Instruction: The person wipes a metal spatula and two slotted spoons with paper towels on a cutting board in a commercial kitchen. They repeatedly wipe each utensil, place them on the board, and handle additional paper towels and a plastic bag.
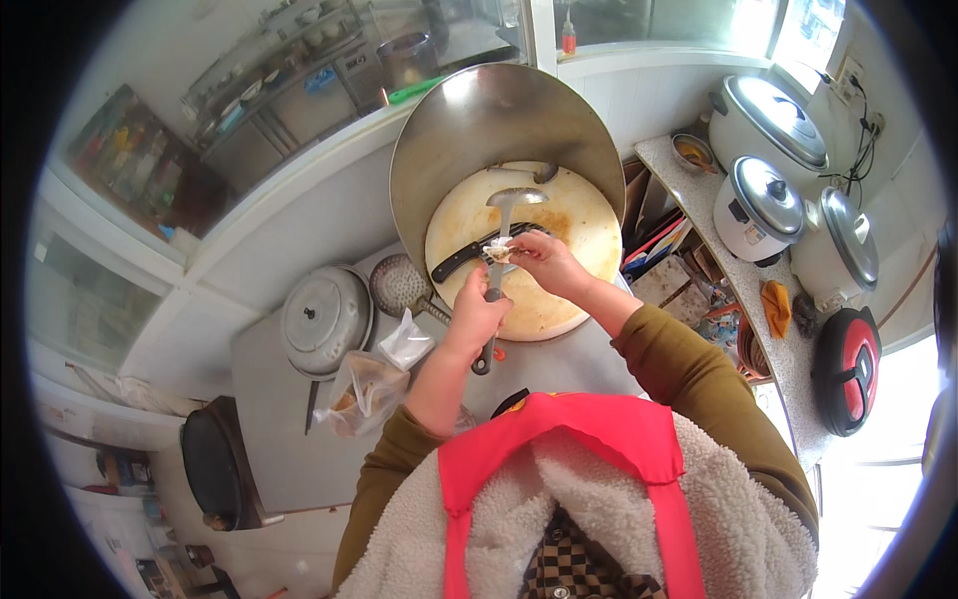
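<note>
My left hand [473, 318] is closed around the dark handle of a metal ladle [518, 196], whose bowl points away from me. Between the fingers of my right hand [552, 262] is a crumpled, stained white wad [497, 253], perhaps tissue or cloth, against the ladle's shaft. Both hands are over a thick round chopping board [550, 311] with brown stains. A black-handled knife [455, 262] lies on the board, its blade partly hidden beneath the ladle and my hands. Farther back on the board rests a second ladle or spoon [546, 174].
A tall curved metal guard [501, 112] rises behind the board. Left are a lidded pot [327, 318], a perforated skimmer [399, 284] and plastic bags [367, 393]. Several rice cookers [763, 198], an orange cloth [776, 308] and a red-and-black appliance [849, 372] occupy the right-hand counter.
</note>
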`<state>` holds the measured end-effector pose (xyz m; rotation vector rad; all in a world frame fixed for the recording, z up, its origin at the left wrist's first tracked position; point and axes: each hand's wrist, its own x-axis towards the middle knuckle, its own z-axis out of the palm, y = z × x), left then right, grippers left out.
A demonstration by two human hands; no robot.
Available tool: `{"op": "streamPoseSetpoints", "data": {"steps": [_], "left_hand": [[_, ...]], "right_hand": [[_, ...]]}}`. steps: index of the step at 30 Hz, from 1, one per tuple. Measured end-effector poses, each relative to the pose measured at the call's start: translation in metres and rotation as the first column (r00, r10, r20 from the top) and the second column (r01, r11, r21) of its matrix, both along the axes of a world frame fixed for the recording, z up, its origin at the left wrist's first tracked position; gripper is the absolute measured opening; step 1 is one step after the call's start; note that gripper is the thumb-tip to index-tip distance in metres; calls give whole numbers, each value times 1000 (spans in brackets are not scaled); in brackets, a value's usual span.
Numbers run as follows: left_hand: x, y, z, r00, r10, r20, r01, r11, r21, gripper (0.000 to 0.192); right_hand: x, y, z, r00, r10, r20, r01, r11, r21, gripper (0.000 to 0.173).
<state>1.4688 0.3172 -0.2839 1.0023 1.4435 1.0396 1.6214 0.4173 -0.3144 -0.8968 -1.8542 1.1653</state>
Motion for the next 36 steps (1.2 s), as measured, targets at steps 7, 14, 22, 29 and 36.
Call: {"op": "streamPoseSetpoints", "data": {"steps": [7, 14, 22, 29, 36], "left_hand": [[-1, 30, -17, 961, -84, 265, 99, 994, -44, 79], [8, -14, -25, 595, 65, 801, 61, 990, -126, 37], [18, -15, -16, 690, 64, 721, 17, 994, -104, 20], [19, -23, -11, 715, 73, 695, 37, 989, -142, 24], [22, -32, -9, 734, 57, 677, 71, 984, -161, 32]], "right_hand": [[-6, 12, -39, 984, -172, -41, 170, 984, -60, 21], [1, 30, -39, 981, -191, 25, 191, 981, 23, 24], [-2, 13, -16, 995, -97, 23, 96, 995, 30, 17], [9, 17, -9, 987, -12, 159, -8, 992, 124, 17], [-6, 49, -20, 938, -326, 121, 278, 913, 299, 16]]}}
